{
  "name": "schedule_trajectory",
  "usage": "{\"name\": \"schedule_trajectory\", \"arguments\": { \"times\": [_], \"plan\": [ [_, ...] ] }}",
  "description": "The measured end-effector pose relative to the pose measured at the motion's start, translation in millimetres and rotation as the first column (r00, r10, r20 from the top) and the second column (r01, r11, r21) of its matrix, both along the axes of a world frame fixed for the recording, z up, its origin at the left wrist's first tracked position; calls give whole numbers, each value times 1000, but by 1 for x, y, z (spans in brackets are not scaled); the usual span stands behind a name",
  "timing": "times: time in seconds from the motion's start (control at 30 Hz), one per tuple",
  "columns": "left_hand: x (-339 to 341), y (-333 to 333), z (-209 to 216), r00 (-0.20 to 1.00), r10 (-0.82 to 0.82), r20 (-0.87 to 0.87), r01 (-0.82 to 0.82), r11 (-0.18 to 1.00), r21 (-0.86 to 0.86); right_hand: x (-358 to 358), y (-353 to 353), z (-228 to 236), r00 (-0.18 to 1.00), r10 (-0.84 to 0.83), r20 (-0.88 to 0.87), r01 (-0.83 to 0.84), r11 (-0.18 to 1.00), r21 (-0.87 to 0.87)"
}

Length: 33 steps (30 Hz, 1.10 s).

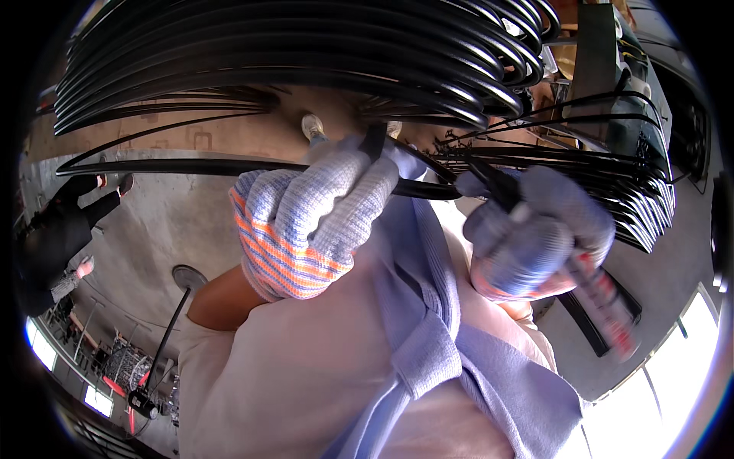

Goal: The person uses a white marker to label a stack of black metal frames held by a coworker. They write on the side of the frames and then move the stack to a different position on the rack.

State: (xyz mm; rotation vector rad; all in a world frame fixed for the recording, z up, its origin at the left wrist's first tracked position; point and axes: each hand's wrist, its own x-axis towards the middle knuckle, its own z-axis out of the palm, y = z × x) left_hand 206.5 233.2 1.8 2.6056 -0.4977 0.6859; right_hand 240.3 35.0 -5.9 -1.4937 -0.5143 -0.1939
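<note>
My left hand [310,218], in a grey-blue knit glove with orange stripes, is closed around a long black tube [176,166] that runs across in front of my chest. A short flat black piece [373,142] sticks up from between its fingers; its kind is unclear. My right hand [539,233], gloved alike and smeared by motion, is closed on a slim tool [602,306] with a black end near the tube and a red-and-white body below. The tool's exact kind is blurred. The tube's right end lies close to the right hand.
Many bent black tubes [306,46] hang in a dense row ahead. More black tubes [604,180] are stacked to the right. At the left another person in dark clothes [57,237] is seen near a standing fan [141,402]. A green-grey cabinet [612,84] stands far right.
</note>
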Motion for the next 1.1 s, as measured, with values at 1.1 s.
{"name": "schedule_trajectory", "arguments": {
  "times": [1.1],
  "plan": [
    [5,17,-6,991,77,-109,-77,997,1,38,-39,-31,564,457,-688,427,552,717]
  ]
}}
